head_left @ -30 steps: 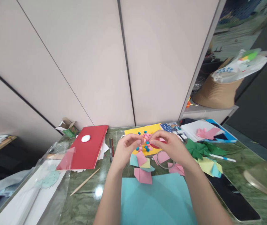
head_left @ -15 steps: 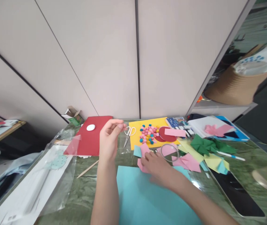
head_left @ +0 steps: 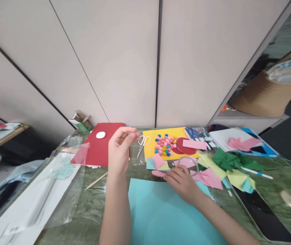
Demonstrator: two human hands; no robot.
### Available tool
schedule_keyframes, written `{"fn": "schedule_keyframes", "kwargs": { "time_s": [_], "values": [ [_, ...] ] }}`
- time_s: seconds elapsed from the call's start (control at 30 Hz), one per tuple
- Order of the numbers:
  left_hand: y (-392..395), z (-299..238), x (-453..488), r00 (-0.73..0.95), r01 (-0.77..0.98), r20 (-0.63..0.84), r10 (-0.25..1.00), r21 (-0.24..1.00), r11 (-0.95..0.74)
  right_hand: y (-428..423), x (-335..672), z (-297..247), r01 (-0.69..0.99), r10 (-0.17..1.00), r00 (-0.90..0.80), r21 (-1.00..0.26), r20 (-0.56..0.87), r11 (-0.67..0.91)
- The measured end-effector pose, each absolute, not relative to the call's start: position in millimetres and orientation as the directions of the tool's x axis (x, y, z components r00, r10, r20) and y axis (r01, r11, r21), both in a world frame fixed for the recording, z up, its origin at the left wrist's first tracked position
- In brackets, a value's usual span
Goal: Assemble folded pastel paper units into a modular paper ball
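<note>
Currently, the left hand is raised between the red folder and the white-handled scissors, its thumb and fingertips pinched together; whether something small sits between them cannot be told. The right hand reaches low over the blue sheet, which spreads toward the near edge of the tabletop. Its curled fingers are at the lower pink piece of the folded papers, beyond the sheet's far edge; whether they grip it cannot be made out. Just beside that hand is a round ring. Along the tabletop's far edge, a yellow card carries small colored balls.
</note>
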State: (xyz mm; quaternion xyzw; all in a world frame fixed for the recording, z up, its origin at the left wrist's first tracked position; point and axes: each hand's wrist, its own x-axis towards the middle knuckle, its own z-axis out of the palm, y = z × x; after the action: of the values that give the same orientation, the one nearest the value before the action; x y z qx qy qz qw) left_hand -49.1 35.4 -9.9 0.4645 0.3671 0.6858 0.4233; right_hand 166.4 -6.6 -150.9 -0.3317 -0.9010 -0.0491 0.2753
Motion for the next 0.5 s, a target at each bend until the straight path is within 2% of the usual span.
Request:
{"fn": "schedule_keyframes", "kwargs": {
  "time_s": [0.13, 0.2, 0.27, 0.37, 0.43, 0.5],
  "values": [
    [34.7, -10.3, -49.4, -0.209, -0.248, 0.332, 0.92, 0.892, -0.378, -4.2, 173.6, -138.1, 0.567, 0.554, -0.537, -0.214, 0.637, 0.795],
    [32.7, -8.9, -49.8, -0.19, -0.228, 0.345, 0.919, 0.895, -0.384, -2.8, 176.0, -127.1, 0.519, 0.582, -0.452, -0.332, 0.676, 0.788],
    [29.3, -5.9, -50.2, -0.124, -0.169, 0.353, 0.928, 0.914, -0.37, -2.3, 176.7, -113.1, 0.468, 0.66, -0.326, -0.491, 0.677, 0.734],
    [23.7, 0.2, -49.4, 0.129, -0.041, 0.301, 0.945, 0.954, -0.298, -2.2, 175.8, -89.2, 0.45, 0.827, -0.118, -0.712, 0.55, 0.538],
    [21.4, 3.1, -47.3, 0.33, 0.035, 0.243, 0.912, 0.962, -0.269, -1.0, 174.9, -74.1, 0.39, 0.892, -0.069, -0.811, 0.447, 0.436],
    [20.9, 4.1, -43.9, 0.454, 0.083, 0.201, 0.868, 0.96, -0.266, 2.2, 174.4, -61.7, 0.309, 0.935, -0.043, -0.885, 0.352, 0.348]
  ]
}}
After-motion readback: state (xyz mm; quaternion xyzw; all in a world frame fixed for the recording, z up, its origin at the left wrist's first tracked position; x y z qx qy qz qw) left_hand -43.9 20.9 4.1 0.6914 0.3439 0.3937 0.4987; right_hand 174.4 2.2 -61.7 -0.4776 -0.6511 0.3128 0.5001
